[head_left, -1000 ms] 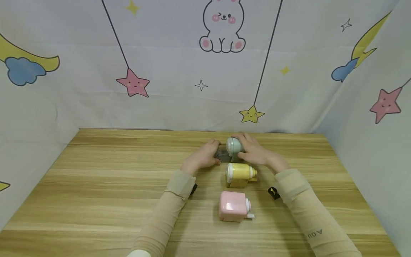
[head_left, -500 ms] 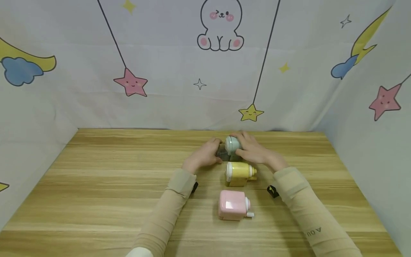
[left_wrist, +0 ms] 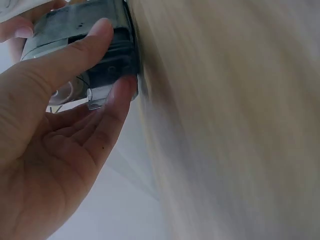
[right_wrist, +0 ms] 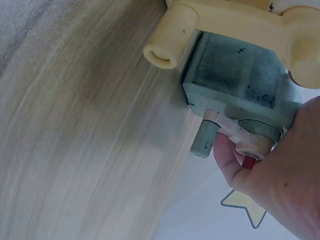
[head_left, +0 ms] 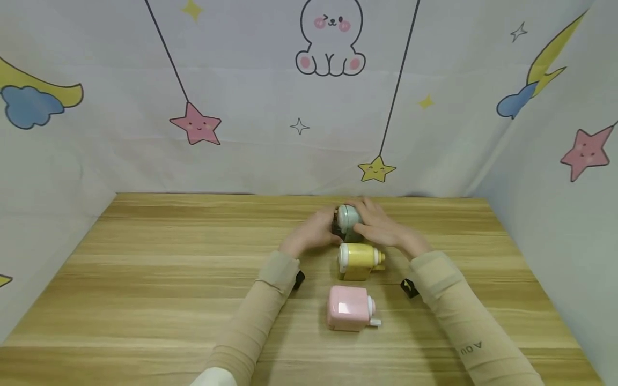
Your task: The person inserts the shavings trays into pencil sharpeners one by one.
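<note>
A pale green crank pencil sharpener (head_left: 348,219) stands on the table at the back, right of centre. From its right side my right hand (head_left: 381,225) holds the body; in the right wrist view, fingers curl behind the sharpener's crank (right_wrist: 235,131). My left hand (head_left: 316,229) is at its left end, where thumb and fingers grip the dark see-through shavings drawer (left_wrist: 117,62). Little of that drawer sticks out of the body. Just in front stands a yellow crank sharpener (head_left: 358,261), with a pink crank sharpener (head_left: 348,308) nearer still.
Wood-grain table (head_left: 169,279) stretches out on both sides of the arms. A white printed cloth (head_left: 256,161) hangs along the back edge and at the sides. The yellow sharpener's crank (right_wrist: 235,20) is close to the right hand.
My left hand has moved right with the drawer, which has slid mostly into the green sharpener. My right hand keeps its hold on the body. The head view has shifted slightly.
</note>
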A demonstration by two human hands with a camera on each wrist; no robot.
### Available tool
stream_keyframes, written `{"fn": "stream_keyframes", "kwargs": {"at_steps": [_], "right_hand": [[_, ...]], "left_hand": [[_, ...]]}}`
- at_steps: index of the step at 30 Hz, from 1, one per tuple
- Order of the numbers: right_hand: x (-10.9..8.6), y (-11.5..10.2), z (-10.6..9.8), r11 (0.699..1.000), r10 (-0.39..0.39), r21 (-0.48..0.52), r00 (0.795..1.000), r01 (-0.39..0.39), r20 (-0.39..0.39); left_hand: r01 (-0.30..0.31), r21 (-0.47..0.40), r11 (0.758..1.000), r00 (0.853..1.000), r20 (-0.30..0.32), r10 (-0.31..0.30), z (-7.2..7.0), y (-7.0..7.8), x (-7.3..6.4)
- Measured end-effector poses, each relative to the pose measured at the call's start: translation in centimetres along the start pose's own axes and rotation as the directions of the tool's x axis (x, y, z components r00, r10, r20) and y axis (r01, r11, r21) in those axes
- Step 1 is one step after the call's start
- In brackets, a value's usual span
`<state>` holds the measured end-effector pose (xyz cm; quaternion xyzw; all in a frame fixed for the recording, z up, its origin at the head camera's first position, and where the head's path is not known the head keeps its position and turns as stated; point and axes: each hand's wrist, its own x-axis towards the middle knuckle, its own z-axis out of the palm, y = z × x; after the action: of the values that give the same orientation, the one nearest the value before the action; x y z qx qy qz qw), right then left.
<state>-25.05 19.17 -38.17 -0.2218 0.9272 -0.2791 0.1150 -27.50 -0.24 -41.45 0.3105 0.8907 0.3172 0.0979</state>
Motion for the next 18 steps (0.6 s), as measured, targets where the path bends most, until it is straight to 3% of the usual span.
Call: {"fn": "stream_keyframes", "kwargs": {"at_steps": [18], "right_hand": [[0.05,0.32,0.09,1.000,0.006,0.000,1.000,-0.006,0.003]], "left_hand": [[0.008,-0.047,0.999,1.000,0.011,-0.008,0.28,0.18,0.87]]}}
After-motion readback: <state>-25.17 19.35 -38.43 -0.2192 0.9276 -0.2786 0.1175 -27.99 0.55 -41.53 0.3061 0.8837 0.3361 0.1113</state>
